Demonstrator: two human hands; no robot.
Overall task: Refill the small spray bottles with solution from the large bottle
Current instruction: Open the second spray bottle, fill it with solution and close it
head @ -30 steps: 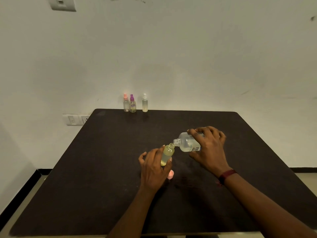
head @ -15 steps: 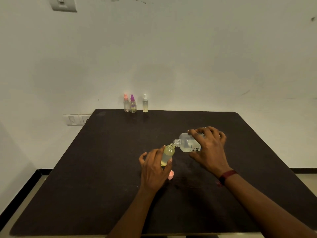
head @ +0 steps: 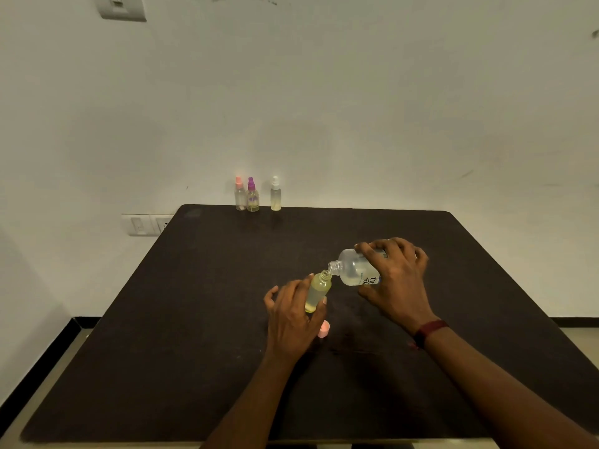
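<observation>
My right hand [head: 397,280] grips the large clear bottle [head: 353,268], tipped on its side with its open neck over the mouth of a small uncapped spray bottle [head: 317,291]. That small bottle holds pale yellow liquid and leans slightly right, held by my left hand [head: 293,314] between thumb and fingers. Its pink spray cap [head: 323,329] lies on the dark table [head: 194,319] just below my left hand. At the table's far edge stand three small spray bottles: pink-topped [head: 240,194], purple-topped [head: 252,196] and white-topped [head: 275,194].
The table's far edge meets a white wall. A wall socket plate [head: 144,224] sits left of the table's far corner, and a switch plate [head: 121,8] is high on the wall. Floor shows past both sides of the table.
</observation>
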